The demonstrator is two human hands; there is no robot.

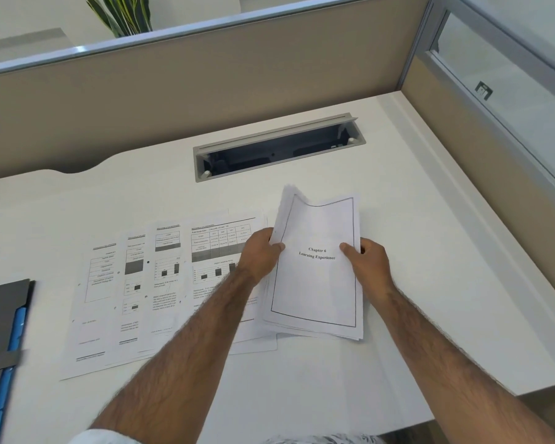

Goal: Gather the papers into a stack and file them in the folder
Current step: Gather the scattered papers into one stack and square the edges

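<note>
We hold a stack of papers between both hands toward the right side of the tabletop: our left hand clamps its left edge with the thumb on top, our right hand clamps its right edge the same way. The top sheet reads "Chapter 6 Learning Experience" inside a thin border, and its far corner curls. The stack's lower end overlaps the loose sheets fanned out across the middle of the tabletop, printed with tables and bar charts; our left forearm crosses over them. The folder, dark with a blue spine strip and a snap strap, lies at the left edge, apart from the sheets; we cannot tell what it holds. Near the far edge an open cable tray is sunk into the tabletop, before a beige partition
</note>
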